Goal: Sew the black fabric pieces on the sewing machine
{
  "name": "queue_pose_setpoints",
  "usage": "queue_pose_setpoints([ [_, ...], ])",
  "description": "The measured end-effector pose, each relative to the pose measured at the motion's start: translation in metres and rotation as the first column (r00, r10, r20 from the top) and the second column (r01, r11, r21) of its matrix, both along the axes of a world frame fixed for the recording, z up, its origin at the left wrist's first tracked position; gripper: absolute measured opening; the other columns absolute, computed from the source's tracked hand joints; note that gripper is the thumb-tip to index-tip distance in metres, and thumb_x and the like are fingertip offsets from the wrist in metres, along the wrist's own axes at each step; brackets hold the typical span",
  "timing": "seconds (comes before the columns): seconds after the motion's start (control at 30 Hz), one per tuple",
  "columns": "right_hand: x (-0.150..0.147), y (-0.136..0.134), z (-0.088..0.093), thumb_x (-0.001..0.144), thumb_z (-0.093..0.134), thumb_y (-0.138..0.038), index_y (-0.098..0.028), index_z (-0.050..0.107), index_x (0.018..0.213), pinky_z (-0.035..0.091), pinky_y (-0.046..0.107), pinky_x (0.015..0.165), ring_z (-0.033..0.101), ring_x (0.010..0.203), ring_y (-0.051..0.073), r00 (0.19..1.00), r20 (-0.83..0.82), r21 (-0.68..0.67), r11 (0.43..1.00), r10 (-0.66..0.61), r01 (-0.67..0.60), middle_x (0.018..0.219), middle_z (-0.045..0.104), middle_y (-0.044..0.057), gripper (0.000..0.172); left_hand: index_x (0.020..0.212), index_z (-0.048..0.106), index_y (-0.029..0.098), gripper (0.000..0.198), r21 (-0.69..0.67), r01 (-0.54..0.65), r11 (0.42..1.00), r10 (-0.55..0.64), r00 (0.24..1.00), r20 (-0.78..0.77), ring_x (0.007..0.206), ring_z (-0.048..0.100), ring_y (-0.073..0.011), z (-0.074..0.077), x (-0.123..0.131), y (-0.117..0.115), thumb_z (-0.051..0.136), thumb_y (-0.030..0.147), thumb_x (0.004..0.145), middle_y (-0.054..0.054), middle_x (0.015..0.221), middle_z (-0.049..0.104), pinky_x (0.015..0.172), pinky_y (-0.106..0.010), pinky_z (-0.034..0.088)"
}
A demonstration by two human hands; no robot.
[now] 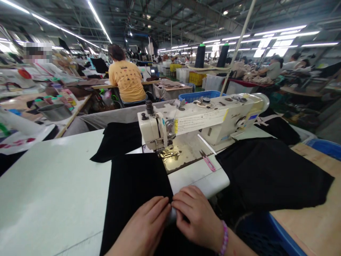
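A piece of black fabric (135, 181) lies across the white table, its far end by the needle area of the sewing machine (197, 117). On its right edge, my left hand (146, 224) pinches the cloth with fingers closed. Close beside it, my right hand (195, 217), with a beaded bracelet at the wrist, pinches the same edge. The fingertips of both hands nearly meet. Pink thread snips (209, 161) rest on the table right of the fabric. Some of the cloth is hidden under my hands.
More black fabric lies left behind the machine (117, 138) and in a pile on the right (271, 174). A wooden board (319, 217) and a blue basket (269, 234) are at the lower right. A person in a yellow shirt (126, 80) sits ahead, facing away.
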State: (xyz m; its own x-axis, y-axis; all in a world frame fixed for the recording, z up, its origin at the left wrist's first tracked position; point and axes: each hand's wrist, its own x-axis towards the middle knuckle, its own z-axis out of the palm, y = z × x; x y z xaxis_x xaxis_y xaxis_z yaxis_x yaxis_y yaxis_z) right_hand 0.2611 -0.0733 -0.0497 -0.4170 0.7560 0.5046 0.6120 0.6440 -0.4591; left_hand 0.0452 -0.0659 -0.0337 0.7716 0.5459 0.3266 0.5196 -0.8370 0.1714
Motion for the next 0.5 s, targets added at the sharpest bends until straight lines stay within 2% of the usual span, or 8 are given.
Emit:
queue_pose_setpoints([
  [0.1, -0.003, 0.016, 0.002, 0.083, 0.054, -0.006, -0.02, 0.064, 0.097, 0.044, 0.041, 0.089, 0.055, 0.096, 0.024, 0.999, 0.029, -0.022, 0.999, -0.028, 0.029, 0.096, 0.066, 0.005, 0.023, 0.129, 0.062, 0.021, 0.045, -0.008, -0.014, 1.0, 0.014, 1.0, -0.007, 0.116, 0.065, -0.027, 0.001, -0.004, 0.024, 0.051, 0.011, 0.087, -0.01, 0.127, 0.07, 0.097, -0.038, 0.058],
  [0.3, -0.012, 0.054, 0.007, 0.082, 0.06, -0.008, -0.021, 0.069, 0.092, 0.043, 0.039, 0.088, 0.053, 0.095, 0.023, 0.988, 0.097, 0.008, 0.993, -0.121, 0.121, 0.093, 0.062, 0.005, 0.019, 0.12, 0.07, 0.023, 0.033, -0.165, -0.036, 0.986, 0.046, 0.997, 0.056, 0.111, 0.066, -0.0251, 0.017, -0.004, 0.067, 0.05, 0.02, 0.095, -0.011, 0.119, 0.072, 0.097, -0.039, 0.057],
  [0.5, -0.022, 0.087, 0.012, 0.085, 0.062, -0.011, -0.021, 0.071, 0.094, 0.042, 0.04, 0.092, 0.052, 0.098, 0.023, 0.97, 0.18, 0.005, 0.987, -0.161, 0.163, 0.094, 0.063, 0.005, 0.016, 0.113, 0.073, 0.022, 0.03, -0.206, -0.094, 0.974, 0.111, 0.991, 0.073, 0.108, 0.067, -0.0241, 0.02, -0.007, 0.101, 0.049, 0.023, 0.095, -0.011, 0.116, 0.072, 0.097, -0.039, 0.056],
])
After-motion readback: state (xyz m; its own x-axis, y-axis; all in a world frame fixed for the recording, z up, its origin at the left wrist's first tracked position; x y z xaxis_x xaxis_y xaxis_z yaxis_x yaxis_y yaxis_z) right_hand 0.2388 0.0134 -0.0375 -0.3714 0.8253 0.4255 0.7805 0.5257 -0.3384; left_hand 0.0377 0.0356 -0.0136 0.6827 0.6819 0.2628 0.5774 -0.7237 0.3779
